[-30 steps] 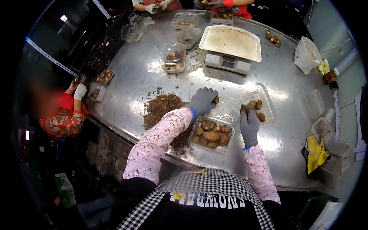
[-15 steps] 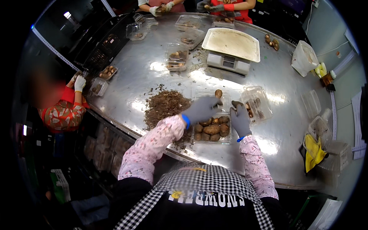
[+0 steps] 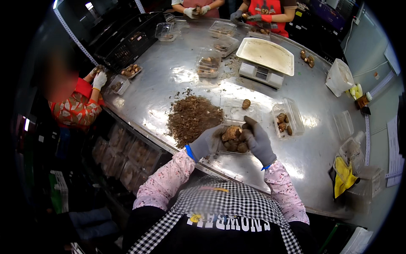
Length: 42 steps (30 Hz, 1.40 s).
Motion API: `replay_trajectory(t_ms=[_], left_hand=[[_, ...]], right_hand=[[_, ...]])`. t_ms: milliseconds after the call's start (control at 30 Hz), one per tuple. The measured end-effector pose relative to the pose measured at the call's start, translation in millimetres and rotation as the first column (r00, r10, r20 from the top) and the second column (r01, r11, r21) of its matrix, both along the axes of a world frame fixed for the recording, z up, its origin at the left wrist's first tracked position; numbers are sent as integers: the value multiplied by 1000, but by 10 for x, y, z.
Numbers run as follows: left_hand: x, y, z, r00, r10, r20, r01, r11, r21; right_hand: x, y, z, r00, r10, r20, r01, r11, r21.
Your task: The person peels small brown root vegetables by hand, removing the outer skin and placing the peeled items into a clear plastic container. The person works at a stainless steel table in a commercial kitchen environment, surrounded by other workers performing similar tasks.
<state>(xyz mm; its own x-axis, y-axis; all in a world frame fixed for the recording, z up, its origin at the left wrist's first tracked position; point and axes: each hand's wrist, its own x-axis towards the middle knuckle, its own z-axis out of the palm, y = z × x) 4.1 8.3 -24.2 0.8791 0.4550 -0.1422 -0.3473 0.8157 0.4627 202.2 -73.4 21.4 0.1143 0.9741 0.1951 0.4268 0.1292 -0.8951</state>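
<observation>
Between my grey-gloved left hand (image 3: 208, 140), grasping a knobbly brown tuber (image 3: 231, 133), and right hand (image 3: 259, 144), grip unclear: clear plastic tub (image 3: 231, 153), largely filled, unclosed.

From the person's head, the table (image 3: 177, 55) is viewed steeply downward and forward by a wide fisheye. The left hand (image 3: 207, 142) and right hand (image 3: 259, 144) are taken in at close range — the checked apron (image 3: 249, 201) nearer still — and straight edges are bowed.
</observation>
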Motion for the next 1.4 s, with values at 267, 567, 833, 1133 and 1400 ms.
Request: replay_trajectory(t_ms=[267, 567, 833, 1133, 1400], left_hand=[[-212, -229, 55, 416, 902, -116, 36, 112, 993], [-712, 20, -17, 110, 980, 165, 194, -184, 964], [-689, -63, 264, 104, 960, -258, -89, 268, 959], [-412, 107, 76, -152, 974, 166, 245, -126, 961], [-433, 91, -121, 115, 993, -18, -567, 81, 820]], right_hand=[[-736, 398, -58, 935, 92, 343, -148, 979, 143], [-1228, 919, -209, 958, 287, -1, -286, 951, -120], [-1230, 901, -38, 904, 183, 385, -300, 915, 270], [-1505, 1110, -189, 977, -198, -82, 214, 898, 384], [-1202, 897, 57, 971, 238, 7, -237, 970, -54]])
